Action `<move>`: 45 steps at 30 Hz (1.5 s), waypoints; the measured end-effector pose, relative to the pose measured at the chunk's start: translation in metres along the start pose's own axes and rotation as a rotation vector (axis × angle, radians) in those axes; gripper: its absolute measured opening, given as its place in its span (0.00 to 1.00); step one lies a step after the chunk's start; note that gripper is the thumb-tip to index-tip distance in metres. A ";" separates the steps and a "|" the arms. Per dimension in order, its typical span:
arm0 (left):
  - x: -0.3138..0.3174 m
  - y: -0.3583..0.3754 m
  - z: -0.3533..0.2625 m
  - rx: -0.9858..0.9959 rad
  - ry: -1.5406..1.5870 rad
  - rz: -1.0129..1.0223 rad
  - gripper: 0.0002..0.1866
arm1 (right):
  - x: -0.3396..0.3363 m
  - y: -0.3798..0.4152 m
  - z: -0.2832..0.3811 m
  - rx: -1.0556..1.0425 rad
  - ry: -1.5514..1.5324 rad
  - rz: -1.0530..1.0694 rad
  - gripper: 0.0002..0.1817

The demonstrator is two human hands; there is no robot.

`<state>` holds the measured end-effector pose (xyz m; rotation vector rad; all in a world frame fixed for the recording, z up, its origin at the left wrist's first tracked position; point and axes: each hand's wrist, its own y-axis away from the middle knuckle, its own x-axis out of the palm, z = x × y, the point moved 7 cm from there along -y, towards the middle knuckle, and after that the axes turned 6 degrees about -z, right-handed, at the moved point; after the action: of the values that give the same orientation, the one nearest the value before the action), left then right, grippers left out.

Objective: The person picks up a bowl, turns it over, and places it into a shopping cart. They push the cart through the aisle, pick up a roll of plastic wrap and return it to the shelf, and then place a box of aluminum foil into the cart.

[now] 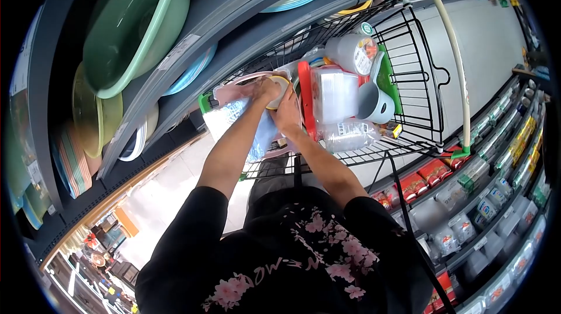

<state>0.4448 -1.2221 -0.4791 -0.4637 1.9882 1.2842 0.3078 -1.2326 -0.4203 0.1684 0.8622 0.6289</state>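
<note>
Both hands are inside the front end of a shopping cart (pixel 409 42). My left hand (pixel 266 91) and my right hand (pixel 286 112) hold a round yellow-rimmed item (pixel 279 89) between them. Under and around them lies a pink basin (pixel 225 93), with a blue and white plastic-wrapped pack (pixel 236 127) beside my left hand. Right of my right hand are a red item (pixel 306 95), stacked clear plastic containers (pixel 336 95), a grey-blue bucket (pixel 375 103) and a clear wrapped pack (pixel 349 134). A round clear container (pixel 353 52) lies above them.
Shelves at the upper left hold a large green basin (pixel 137 28), a yellow bowl (pixel 96 109) and a striped item (pixel 73 159). At the lower right, another shelf carries red packs (pixel 412 182) and jars (pixel 463 227). The cart's handle (pixel 456 68) is at the right.
</note>
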 end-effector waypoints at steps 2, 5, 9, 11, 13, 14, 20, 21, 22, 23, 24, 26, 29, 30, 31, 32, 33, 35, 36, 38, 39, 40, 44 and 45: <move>-0.001 0.001 0.002 0.001 -0.008 -0.044 0.32 | 0.005 -0.007 -0.001 -0.125 0.085 -0.031 0.62; -0.008 0.004 -0.001 0.002 -0.037 -0.086 0.31 | 0.002 -0.009 0.001 -0.110 0.103 0.033 0.60; -0.011 0.005 0.010 -0.049 0.106 -0.162 0.29 | 0.002 -0.004 -0.001 -0.089 0.059 0.084 0.57; -0.013 0.005 0.010 -0.043 0.143 -0.211 0.28 | 0.001 -0.006 -0.001 -0.115 0.053 0.046 0.55; -0.015 0.009 0.010 -0.054 0.140 -0.212 0.29 | 0.004 -0.013 -0.001 -0.124 0.096 0.067 0.54; -0.018 0.010 0.010 -0.062 0.132 -0.215 0.29 | 0.007 -0.017 0.000 -0.131 0.135 0.085 0.53; 0.018 -0.026 0.026 0.064 -0.009 -0.093 0.32 | 0.024 -0.029 -0.012 -0.188 0.256 0.052 0.49; 0.021 -0.028 0.027 0.079 -0.049 -0.085 0.34 | 0.025 -0.029 -0.013 -0.184 0.255 0.051 0.49; 0.026 -0.029 0.026 0.081 -0.050 -0.083 0.34 | 0.025 -0.029 -0.014 -0.181 0.255 0.054 0.49; 0.027 -0.030 0.029 0.022 -0.117 -0.141 0.35 | 0.025 -0.029 -0.014 -0.180 0.256 0.056 0.49; 0.028 -0.033 0.034 -0.037 -0.183 -0.199 0.36 | 0.021 -0.027 -0.012 -0.180 0.256 0.055 0.49; 0.005 -0.008 0.019 -0.030 -0.155 -0.120 0.37 | 0.013 -0.017 -0.011 -0.107 0.173 0.117 0.55; -0.007 0.011 0.014 0.006 -0.126 -0.025 0.37 | 0.014 -0.003 -0.018 -0.122 0.155 0.060 0.56; -0.008 0.014 0.012 0.038 -0.123 -0.003 0.37 | 0.013 0.001 -0.014 -0.124 0.156 0.060 0.56; -0.014 0.023 0.007 0.039 -0.120 -0.004 0.37 | 0.015 0.006 -0.015 -0.022 0.129 0.128 0.56; -0.018 0.032 -0.003 0.073 -0.194 -0.008 0.35 | 0.017 0.011 -0.016 0.080 0.103 0.195 0.56; -0.019 0.042 -0.011 0.107 -0.270 -0.012 0.34 | 0.017 0.013 -0.014 0.080 0.108 0.193 0.56; -0.010 0.056 -0.022 0.142 -0.317 -0.021 0.36 | 0.019 0.018 -0.010 0.095 0.040 0.154 0.57; -0.003 0.058 -0.022 0.175 -0.367 -0.030 0.37 | 0.024 0.022 -0.012 0.097 0.041 0.159 0.57; 0.010 0.053 -0.016 0.265 -0.379 -0.021 0.39 | 0.027 0.022 -0.010 -0.009 0.026 0.102 0.57; 0.019 0.049 -0.012 0.235 -0.336 0.069 0.38 | 0.028 0.022 -0.013 -0.009 0.029 0.098 0.57; 0.029 0.044 -0.008 0.205 -0.293 0.159 0.37 | 0.029 0.023 -0.016 0.004 0.021 0.123 0.57; 0.044 0.027 0.004 0.149 -0.341 0.251 0.38 | 0.024 0.025 -0.022 0.018 -0.028 0.212 0.54; 0.050 0.023 0.006 0.152 -0.334 0.250 0.38 | 0.024 0.024 -0.027 0.016 -0.021 0.210 0.54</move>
<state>0.3989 -1.2025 -0.5025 0.0739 1.8781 1.2523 0.2883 -1.2028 -0.4445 0.2820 0.8358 0.8151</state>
